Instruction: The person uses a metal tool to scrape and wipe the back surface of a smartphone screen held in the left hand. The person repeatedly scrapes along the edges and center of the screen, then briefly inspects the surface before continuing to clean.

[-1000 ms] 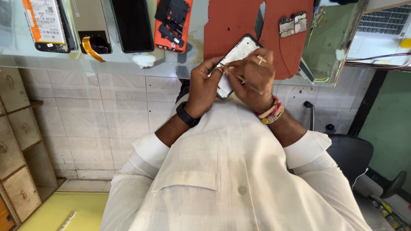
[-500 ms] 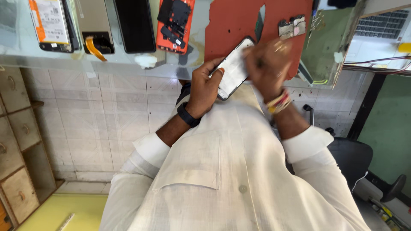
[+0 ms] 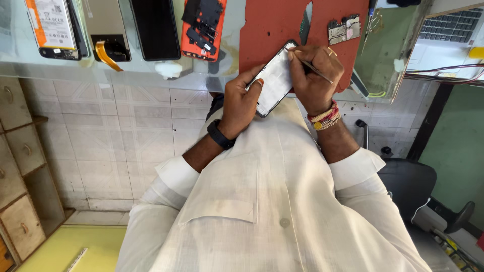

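Phone: a pale, white-faced phone (image 3: 275, 80) sits upper centre of the frame, tilted, its top corner over the red mat and its lower corner towards the shirt.
Left hand: the left hand (image 3: 242, 103) grips the phone from the left and below; thumb pressed on the near face, fingers curled behind the lower edge. A black watch (image 3: 220, 136) is on that wrist.
Right hand: the right hand (image 3: 313, 75) lies on the phone's right side, its fingers pinching a thin tool.
Tool: the tool (image 3: 313, 66) is a slim, dark metal rod, slanting from the phone's top corner across the back of the fingers towards the right. Its tip touches or nearly touches the phone's upper edge; which, I cannot tell.
Ring and threads: a gold ring (image 3: 330, 51) on one finger; red and yellow threads (image 3: 325, 117) around the right wrist.
Mat: the red mat (image 3: 272, 25) lies at the top centre, under both hands, with a grey tear in it.
Board: a small circuit board (image 3: 344, 29) rests on the mat, upper right of the hands, apart from them.
Parts: along the top left lie a battery-bearing phone back (image 3: 53, 25), a frame with an orange ribbon (image 3: 107, 30), a black screen (image 3: 155, 27) and an orange-backed open phone (image 3: 203, 27), side by side, well apart from the hands.
Laptop: a laptop (image 3: 448, 30) fills the upper right corner.
Shirt: white sleeves and shirt (image 3: 262, 201) fill the lower centre.
Chair: a black chair (image 3: 408, 186) stands at the lower right.
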